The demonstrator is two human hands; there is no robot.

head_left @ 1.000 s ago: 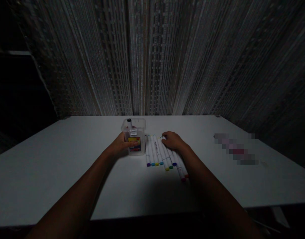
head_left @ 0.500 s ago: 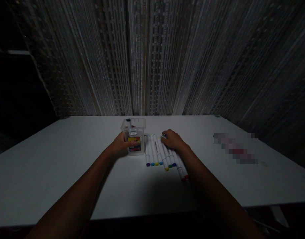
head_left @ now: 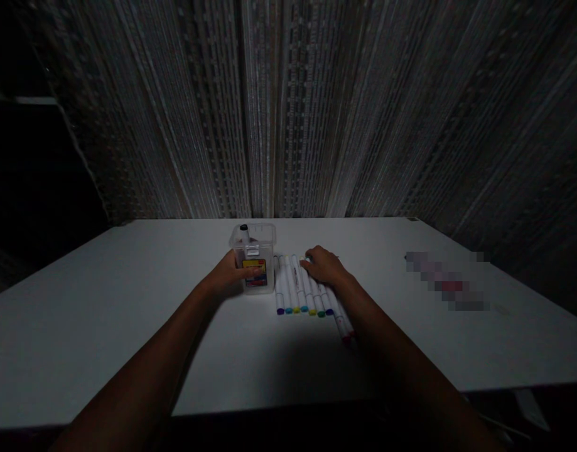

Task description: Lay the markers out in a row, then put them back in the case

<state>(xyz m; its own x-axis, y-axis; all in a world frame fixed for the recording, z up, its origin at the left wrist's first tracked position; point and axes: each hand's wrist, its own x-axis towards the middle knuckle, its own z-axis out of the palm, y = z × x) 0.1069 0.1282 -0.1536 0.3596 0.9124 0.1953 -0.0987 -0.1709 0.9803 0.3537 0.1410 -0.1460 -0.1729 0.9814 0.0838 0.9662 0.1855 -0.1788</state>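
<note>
My left hand (head_left: 226,275) is wrapped round the left side of a clear plastic box (head_left: 270,273), its thumb across the front label. The box stands upright on the table, and a white marker (head_left: 243,235) with a black end stands in it. Right of the box, several white markers (head_left: 289,285) with coloured ends lie side by side. My right hand (head_left: 324,263) is over their far ends, fingers curled, gripping the far end of a yellow-ended marker (head_left: 311,297). Part of the row is hidden under this hand and forearm, including portions of the red-ended markers (head_left: 341,326).
A white table (head_left: 128,301) carries everything, its front edge close to me. A blurred-out pinkish item (head_left: 451,282) lies on the right side. Behind the table hangs a grey string curtain (head_left: 288,113). The scene is dim.
The yellow-ended marker has slid away from me, so its near end lines up better with its neighbours. My right hand has shifted slightly left. The left hand and box have stayed put.
</note>
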